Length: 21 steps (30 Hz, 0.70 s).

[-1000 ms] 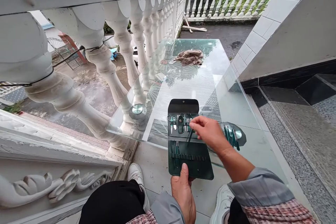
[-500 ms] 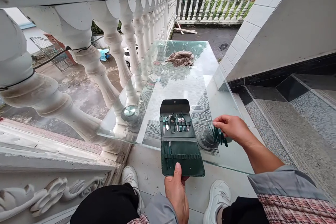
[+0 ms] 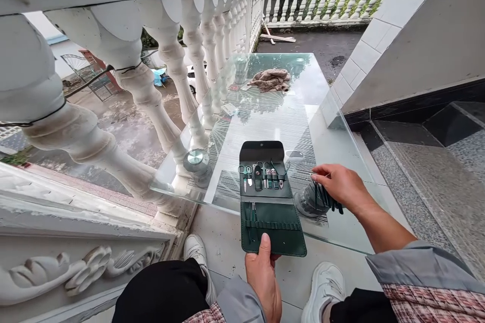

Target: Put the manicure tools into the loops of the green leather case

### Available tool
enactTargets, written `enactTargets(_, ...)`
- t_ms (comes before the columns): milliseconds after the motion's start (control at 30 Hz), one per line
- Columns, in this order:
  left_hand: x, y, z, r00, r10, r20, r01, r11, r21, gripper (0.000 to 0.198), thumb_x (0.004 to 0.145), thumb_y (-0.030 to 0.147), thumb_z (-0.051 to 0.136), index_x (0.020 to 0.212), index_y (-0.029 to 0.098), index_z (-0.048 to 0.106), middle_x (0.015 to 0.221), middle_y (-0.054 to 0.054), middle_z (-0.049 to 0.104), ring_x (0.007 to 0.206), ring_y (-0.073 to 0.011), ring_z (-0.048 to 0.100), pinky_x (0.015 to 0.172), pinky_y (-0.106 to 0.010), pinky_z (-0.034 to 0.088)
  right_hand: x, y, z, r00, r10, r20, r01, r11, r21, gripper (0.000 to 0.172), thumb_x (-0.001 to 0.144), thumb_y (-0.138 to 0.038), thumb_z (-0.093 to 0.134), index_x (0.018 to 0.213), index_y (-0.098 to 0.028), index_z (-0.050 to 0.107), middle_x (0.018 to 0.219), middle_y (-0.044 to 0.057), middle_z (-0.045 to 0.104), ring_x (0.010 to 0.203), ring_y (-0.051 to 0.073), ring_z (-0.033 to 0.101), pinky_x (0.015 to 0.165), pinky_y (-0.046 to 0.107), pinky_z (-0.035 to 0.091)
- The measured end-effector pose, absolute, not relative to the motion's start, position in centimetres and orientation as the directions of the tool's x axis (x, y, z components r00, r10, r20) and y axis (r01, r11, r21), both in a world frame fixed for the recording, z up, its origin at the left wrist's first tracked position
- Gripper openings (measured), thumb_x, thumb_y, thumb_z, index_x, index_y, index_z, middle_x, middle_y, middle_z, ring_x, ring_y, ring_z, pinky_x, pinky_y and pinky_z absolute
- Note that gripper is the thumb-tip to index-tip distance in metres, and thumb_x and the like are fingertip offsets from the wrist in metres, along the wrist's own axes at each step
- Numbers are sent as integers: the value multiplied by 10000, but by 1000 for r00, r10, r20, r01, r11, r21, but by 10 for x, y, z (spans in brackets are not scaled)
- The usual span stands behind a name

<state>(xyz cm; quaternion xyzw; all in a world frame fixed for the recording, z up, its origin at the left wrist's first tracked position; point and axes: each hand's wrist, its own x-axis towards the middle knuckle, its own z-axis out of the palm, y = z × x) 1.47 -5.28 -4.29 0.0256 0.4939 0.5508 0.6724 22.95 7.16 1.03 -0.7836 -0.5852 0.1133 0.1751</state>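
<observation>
My left hand [image 3: 264, 275] grips the lower edge of an open dark green manicure case [image 3: 273, 239], thumb on top. Small scissors, nail clippers [image 3: 272, 179] and other tools sit under loops in its upper half. A couple of slim tools [image 3: 252, 217] stand at the left of the lower half; the other loops there hold nothing. To the right of the case, my right hand [image 3: 343, 186] is closed on a bunch of slim dark green manicure tools [image 3: 326, 197], held over the table's near right corner. Their tips are too small to make out.
The case's upper part overlaps the near edge of a glass table [image 3: 265, 128]. A crumpled brown cloth [image 3: 270, 81] and a small card [image 3: 229, 109] lie on it. White balusters [image 3: 157, 103] line the left; stone steps [image 3: 420, 181] rise at the right.
The whole view has shifted, so everything sits slightly further right. Both hands keep their holds; the bunch of tools in my right hand has turned a little.
</observation>
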Motion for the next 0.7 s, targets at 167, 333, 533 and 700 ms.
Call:
enactTargets(167, 15, -50, -35, -161, 772, -615, -752, 308, 583, 526, 780, 401, 665, 1229, 150, 554, 1178, -132, 620, 1080, -277, 592, 839, -305, 521, 181, 58, 24, 200, 970, 137, 773, -71, -630, 185, 754, -317, 516, 780, -235, 679, 861, 33, 696, 818, 204, 606, 767, 332, 444)
enactTargets(333, 16, -48, -43, -219, 765, -606, -767, 249, 591, 571, 752, 372, 704, 1251, 155, 530, 1205, -136, 604, 1107, -277, 575, 879, -325, 505, 118, 43, 25, -107, 980, -166, 612, -67, -788, 186, 766, -308, 501, 751, -227, 668, 740, 4, 683, 704, 168, 601, 659, 280, 445)
enactTargets(533, 14, -48, -51, -210, 785, -582, -760, 243, 602, 566, 713, 376, 746, 1195, 135, 574, 1191, -151, 609, 1106, -287, 575, 916, -356, 483, 96, 47, 22, -128, 966, -225, 700, -72, -710, 210, 786, -322, 507, 723, -212, 674, 775, 22, 698, 728, 167, 595, 671, 275, 405)
enactTargets(700, 13, -48, -47, -211, 780, -589, -741, 265, 617, 490, 743, 341, 718, 1173, 141, 593, 1181, -139, 619, 1108, -286, 576, 914, -348, 483, 90, 53, 22, -127, 959, -254, 696, -96, -711, 117, 728, -279, 582, 666, -209, 652, 711, 9, 686, 692, 158, 586, 634, 264, 398)
